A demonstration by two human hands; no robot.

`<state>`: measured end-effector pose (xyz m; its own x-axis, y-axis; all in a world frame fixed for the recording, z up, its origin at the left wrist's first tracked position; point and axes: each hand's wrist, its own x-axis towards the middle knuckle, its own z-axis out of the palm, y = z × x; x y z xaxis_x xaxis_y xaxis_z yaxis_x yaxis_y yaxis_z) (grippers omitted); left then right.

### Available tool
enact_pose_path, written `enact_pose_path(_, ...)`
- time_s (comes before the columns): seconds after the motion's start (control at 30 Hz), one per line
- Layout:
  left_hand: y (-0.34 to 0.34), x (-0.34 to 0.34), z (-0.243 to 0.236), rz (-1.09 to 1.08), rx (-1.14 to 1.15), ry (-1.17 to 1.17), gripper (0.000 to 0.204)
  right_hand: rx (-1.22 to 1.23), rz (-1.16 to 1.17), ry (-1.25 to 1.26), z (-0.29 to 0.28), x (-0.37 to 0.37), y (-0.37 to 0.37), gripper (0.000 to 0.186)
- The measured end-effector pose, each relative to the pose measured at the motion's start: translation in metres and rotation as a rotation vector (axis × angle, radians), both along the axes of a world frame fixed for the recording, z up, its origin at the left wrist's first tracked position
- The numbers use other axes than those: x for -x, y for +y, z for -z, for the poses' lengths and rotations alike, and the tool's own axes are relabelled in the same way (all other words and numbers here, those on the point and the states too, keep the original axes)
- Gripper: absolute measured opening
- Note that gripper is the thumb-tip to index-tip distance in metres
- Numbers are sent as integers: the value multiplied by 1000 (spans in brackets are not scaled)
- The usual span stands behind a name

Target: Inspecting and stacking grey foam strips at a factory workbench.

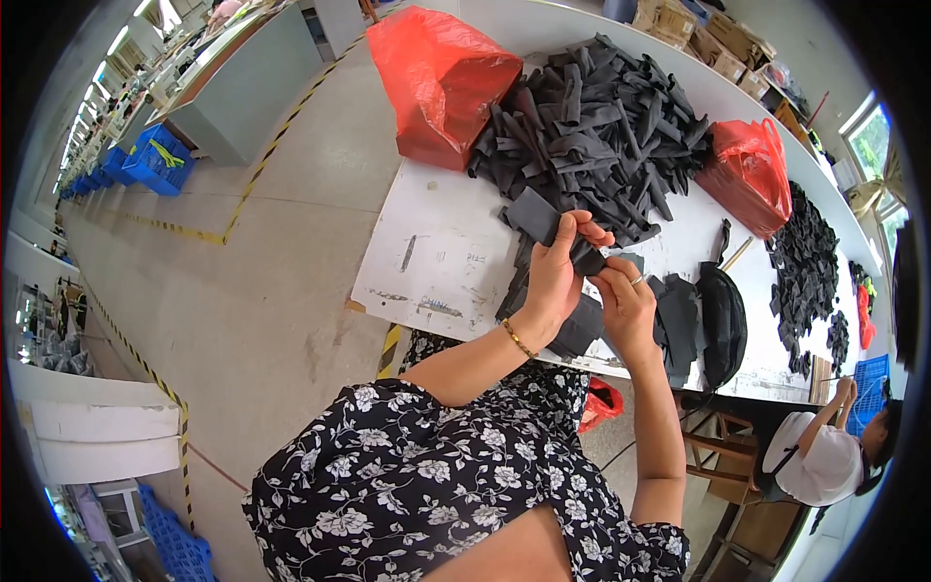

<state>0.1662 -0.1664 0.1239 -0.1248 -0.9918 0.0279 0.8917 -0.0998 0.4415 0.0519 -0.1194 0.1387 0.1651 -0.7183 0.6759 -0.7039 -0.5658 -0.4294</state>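
Observation:
Both my hands are raised over the front part of a white table (427, 252), gripping one dark fabric strip (534, 214). My left hand (555, 274) pinches it between thumb and fingers, the flat end sticking out to the upper left. My right hand (626, 306) has its fingertips closed on the strip's other end, which curls darkly between the two hands. Under and around my hands lie stacks of flat dark fabric pieces (579, 328). Just beyond them rises a big heap of folded dark strips (601, 126).
A red plastic bag (436, 87) stands left of the heap, a second red bag (752, 175) right. A black pouch (722, 325) lies right of the stacks. Farther right are another dark pile (805, 276) and a seated person (819, 456). Blue crates (160, 160) sit on the floor.

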Motion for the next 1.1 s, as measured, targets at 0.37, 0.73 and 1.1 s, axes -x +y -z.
enact_pose_path(0.37,-7,-6,0,-26,8,16,32,-394,7,-370,-7,-13,1,14)
enact_pose_path(0.73,-22,-26,-15,62,285,7,34,-326,23,-952,-7,-34,-8,21)
enact_pose_path(1.1,-28,-66,12,-60,163,-28,13,-140,73,-682,-5,-15,-7,7)
